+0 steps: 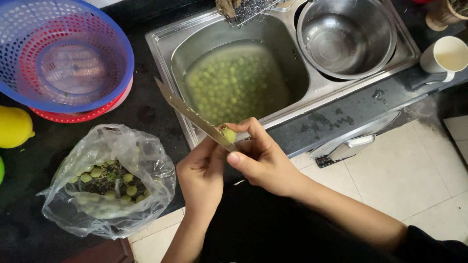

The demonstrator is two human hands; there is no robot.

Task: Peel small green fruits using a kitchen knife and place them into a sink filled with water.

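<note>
With my left hand (202, 173) gripping the knife (192, 116) and my right hand (261, 158) pinching the small green fruit (227, 134) against its blade, a slip on the wet fruit could cut my fingers (243, 127).

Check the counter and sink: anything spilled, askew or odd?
Mostly tidy. Wet patches sit on the dark counter right of the sink. A cup lies tipped on its side at the counter's far right. The plastic bag hangs near the counter edge.
</note>
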